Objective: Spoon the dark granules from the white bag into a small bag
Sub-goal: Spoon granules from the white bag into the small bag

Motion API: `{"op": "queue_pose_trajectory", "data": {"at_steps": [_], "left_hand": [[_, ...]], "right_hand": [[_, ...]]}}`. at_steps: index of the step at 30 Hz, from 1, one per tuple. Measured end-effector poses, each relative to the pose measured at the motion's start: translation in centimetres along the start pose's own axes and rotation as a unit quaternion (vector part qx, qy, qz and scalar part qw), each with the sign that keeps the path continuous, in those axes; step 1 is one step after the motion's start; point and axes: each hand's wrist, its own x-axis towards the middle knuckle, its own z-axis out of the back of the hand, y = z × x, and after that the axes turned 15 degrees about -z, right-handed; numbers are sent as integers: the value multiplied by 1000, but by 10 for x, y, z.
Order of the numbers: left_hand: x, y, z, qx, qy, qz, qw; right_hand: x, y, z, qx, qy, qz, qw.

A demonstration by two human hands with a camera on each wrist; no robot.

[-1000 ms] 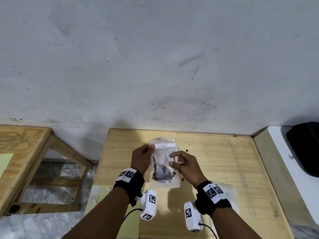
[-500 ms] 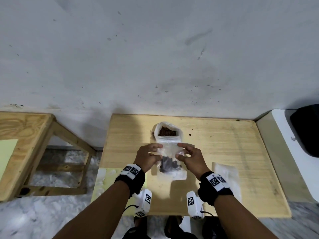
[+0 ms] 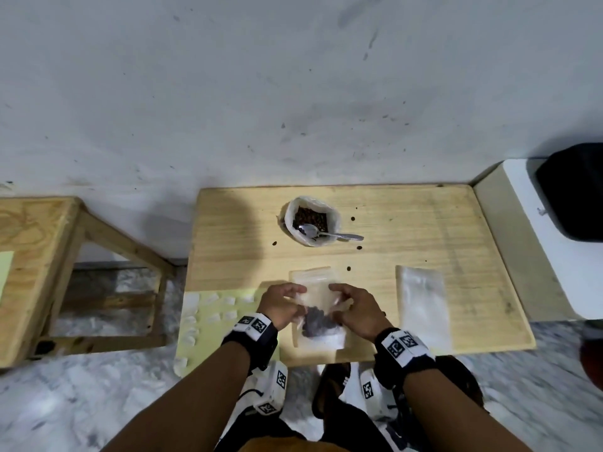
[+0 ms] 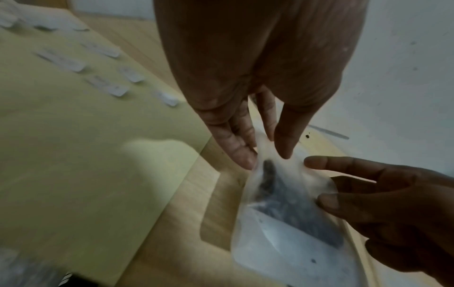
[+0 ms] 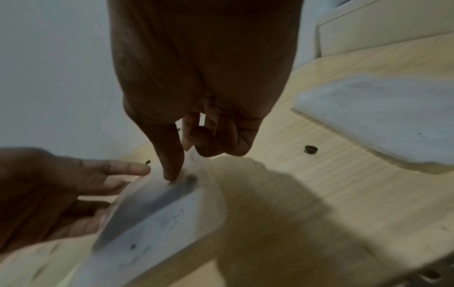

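A small clear bag [image 3: 318, 308] with dark granules in its lower half lies near the table's front edge, held between both hands. My left hand [image 3: 293, 298] pinches its left edge between thumb and fingers [image 4: 245, 155], as the left wrist view shows. My right hand [image 3: 341, 298] grips the right edge, with the thumb [image 5: 172, 170] pressed on the small bag [image 5: 159, 209] and the other fingers curled behind. The white bag [image 3: 311, 220] stands open farther back, full of dark granules. A metal spoon [image 3: 329, 235] rests in its mouth, handle pointing right.
A stack of empty clear bags [image 3: 422, 305] lies on the wooden table [image 3: 440, 230] to the right. Loose granules [image 3: 352, 219] dot the tabletop. A yellow-green sheet with white labels [image 3: 212, 308] sits at the left, beyond it a wooden bench [image 3: 39, 256].
The small bag and both hands came down and nearer, from upright in front of the white bag to the table's front edge. The head view tilted down, showing the white bag and spoon.
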Motion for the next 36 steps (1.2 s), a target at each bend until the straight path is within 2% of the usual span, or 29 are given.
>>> {"op": "queue_pose_trajectory", "data": {"at_steps": [4,7,10,13,15,19,23,26,29,33,36], "left_hand": [[-6,14,-9,55,-18,12,998],[-6,18,-13,84,-27,14,996],[-2,20,-15,122,-58,0,991],[-2,9,-23,156,-121,-13,980],[-1,-6,-36,201,-126,-38,971],[13,-35,-84,159,-57,-81,982],[32,-51,-146,78,38,-35,996],[41,-54,-183,75,79,-15,994],[47,-52,-209,112,96,-6,989],[51,-48,-224,130,90,5,987],[54,-47,-227,141,78,0,987]], "right_hand": [[2,-13,-15,-126,-10,22,992],[3,-17,-23,-226,-29,40,973],[0,-15,-20,-257,-49,45,964],[-3,-15,-5,-194,-58,54,978],[-6,-17,16,-114,-89,56,988],[-10,-36,75,38,-195,-9,980],[-4,-75,124,57,-271,-107,955],[4,-103,144,45,-250,-172,952],[9,-125,153,17,-220,-203,954],[8,-134,159,51,-207,-195,957],[7,-135,163,85,-222,-181,954]]}}
